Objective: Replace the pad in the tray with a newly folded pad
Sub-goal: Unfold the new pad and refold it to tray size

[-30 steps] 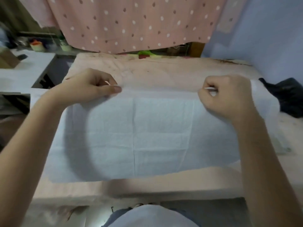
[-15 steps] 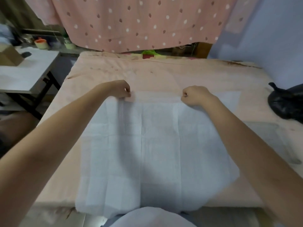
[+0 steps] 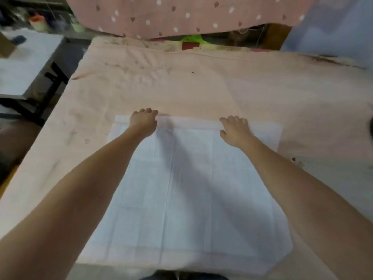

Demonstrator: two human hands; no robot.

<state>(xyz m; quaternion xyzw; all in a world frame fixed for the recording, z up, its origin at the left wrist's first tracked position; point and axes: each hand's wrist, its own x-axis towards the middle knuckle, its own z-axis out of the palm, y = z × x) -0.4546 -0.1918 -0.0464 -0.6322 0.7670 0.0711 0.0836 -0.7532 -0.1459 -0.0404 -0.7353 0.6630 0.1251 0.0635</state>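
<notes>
On the pink cloth-covered table (image 3: 222,87), both hands lay palm-down at the far edge of the white pad (image 3: 189,188). Left hand (image 3: 143,123) was open, its fingers (image 3: 148,112) loosely curled over the pad's top edge and reaching onto the cloth just beyond it; it pressed on the pad rather than pinching it. Right hand (image 3: 235,131) was likewise open and flat, fingertips at the same far edge, thumb spread toward the middle, with nothing held inside it. Both bare forearms stretched forward across the pad and threw soft shadows on it.

That pad was spread out flat, roughly square, with a grid of straight fold creases running lengthwise and crosswise. Its far border looked thin and slightly see-through, letting the pink show. Its near edge reached the table's front edge, and the near right corner hung a little over it.

Behind the table hung a pink curtain (image 3: 191,15) dotted with white and brown. To the left stood a white side table (image 3: 26,63) with a small orange-topped container (image 3: 37,22) at its back, too blurred to make out what it held.
</notes>
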